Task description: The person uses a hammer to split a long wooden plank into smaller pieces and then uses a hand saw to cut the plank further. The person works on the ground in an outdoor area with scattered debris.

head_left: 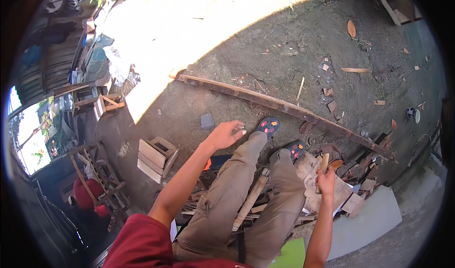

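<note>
Shadow [61, 220] covers the far left, and there a red rounded thing [87, 193] sits partly behind a wooden frame [112, 192]; you cannot make out well what it is. Next to the right stands a small wooden stool [158, 160], then a grey block [207, 121] on the ground. Your left hand [229, 134] is near this block, with its fingers loosely bent and apart, and nothing is seen in them; the palm is partly turned away. Between your trouser legs [232, 175] lies a round wooden pole [250, 200], and the legs cover much of the scrap wood around it. At right, your right hand [325, 181] is closed around a light wooden stick [324, 161]. The stick passes through the fist: its upper part stands out beyond the fingers, a short lower end shows beneath, and its middle is hidden by them. Behind the fist, a flat board [308, 170] is partly covered.
</note>
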The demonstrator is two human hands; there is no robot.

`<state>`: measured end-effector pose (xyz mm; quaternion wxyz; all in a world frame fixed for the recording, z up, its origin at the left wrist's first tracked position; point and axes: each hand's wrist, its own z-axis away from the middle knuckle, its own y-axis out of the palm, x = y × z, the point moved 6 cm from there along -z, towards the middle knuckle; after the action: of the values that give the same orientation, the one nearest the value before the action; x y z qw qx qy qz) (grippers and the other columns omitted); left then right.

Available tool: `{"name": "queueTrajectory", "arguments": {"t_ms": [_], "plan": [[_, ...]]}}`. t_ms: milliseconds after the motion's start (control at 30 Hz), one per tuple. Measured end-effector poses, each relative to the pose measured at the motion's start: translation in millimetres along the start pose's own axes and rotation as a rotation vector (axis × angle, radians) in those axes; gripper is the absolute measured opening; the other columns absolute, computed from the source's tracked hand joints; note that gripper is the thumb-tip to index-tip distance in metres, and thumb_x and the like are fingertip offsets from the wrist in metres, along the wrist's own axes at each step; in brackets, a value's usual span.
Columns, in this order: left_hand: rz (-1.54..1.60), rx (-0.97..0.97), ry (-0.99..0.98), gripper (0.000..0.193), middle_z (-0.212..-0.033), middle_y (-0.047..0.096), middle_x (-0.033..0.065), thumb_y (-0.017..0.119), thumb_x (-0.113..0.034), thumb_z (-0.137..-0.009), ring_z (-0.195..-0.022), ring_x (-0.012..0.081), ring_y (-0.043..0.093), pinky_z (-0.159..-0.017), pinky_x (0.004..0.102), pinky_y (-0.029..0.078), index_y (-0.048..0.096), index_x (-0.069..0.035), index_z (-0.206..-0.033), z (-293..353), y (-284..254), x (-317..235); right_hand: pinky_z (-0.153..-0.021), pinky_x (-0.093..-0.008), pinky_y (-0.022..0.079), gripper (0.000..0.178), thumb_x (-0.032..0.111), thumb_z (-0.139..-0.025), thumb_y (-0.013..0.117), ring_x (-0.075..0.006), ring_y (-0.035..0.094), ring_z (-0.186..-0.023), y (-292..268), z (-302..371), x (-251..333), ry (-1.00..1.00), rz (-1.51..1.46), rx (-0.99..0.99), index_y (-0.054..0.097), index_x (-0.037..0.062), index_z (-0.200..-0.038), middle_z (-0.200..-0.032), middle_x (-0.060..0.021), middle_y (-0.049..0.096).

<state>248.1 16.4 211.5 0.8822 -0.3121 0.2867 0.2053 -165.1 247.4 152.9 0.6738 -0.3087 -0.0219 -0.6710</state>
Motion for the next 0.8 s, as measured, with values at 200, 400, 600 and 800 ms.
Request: {"name": "queueTrajectory", "arguments": {"t_ms": [200, 400, 600, 800], "plan": [[0.156, -0.241, -0.102, 0.034, -0.110, 0.075, 0.0158, 0.069, -0.021, -0.095, -0.104, 0.0276, 0.072, -0.091, 0.0382, 0.055, 0.067, -0.001, -0.121, 111.3, -90.6, -7.8, -0.044, -0.0361, 0.050, 0.034, 0.020, -0.092, 0.069, -0.0191, 0.062, -0.048, 47.6, 84.1, 85.9, -0.022, 0.176, 0.130, 0.058, -0.0076, -0.110, -0.065, -0.0120, 0.064], [0.545, -0.539, -0.084, 0.031, -0.110, 0.075, 0.0128, 0.068, -0.015, -0.096, -0.098, 0.0170, 0.071, -0.088, 0.0328, 0.054, 0.068, 0.002, -0.121, 194.4, -231.3, 4.8, -0.043, -0.0327, 0.048, 0.031, 0.023, -0.098, 0.064, -0.0148, 0.057, -0.051, 146.2, 137.6, 110.8, 0.173, 0.019, 0.295, 0.055, -0.0046, -0.108, -0.073, -0.0078, 0.060], [0.541, -0.366, 0.014, 0.024, -0.107, 0.075, 0.0117, 0.060, -0.009, -0.101, -0.102, 0.0157, 0.070, -0.092, 0.0304, 0.054, 0.066, 0.003, -0.120, 201.3, -300.9, 84.2, -0.043, -0.0298, 0.045, 0.018, 0.019, -0.101, 0.059, -0.0132, 0.053, -0.052, 247.0, 223.9, 155.6, 0.242, -0.121, 0.199, 0.052, 0.0024, -0.104, -0.074, -0.0057, 0.056], [-0.163, 0.059, 0.350, 0.030, -0.107, 0.072, 0.0120, 0.066, -0.026, -0.098, -0.097, 0.0152, 0.069, -0.088, 0.0284, 0.053, 0.069, -0.004, -0.119, 147.8, -389.4, 165.9, -0.043, -0.0288, 0.043, 0.020, 0.024, -0.102, 0.059, -0.0115, 0.052, -0.052, 362.8, 325.7, 221.2, 0.479, -0.383, 0.035, 0.052, 0.0048, -0.104, -0.074, -0.0044, 0.054]]}}
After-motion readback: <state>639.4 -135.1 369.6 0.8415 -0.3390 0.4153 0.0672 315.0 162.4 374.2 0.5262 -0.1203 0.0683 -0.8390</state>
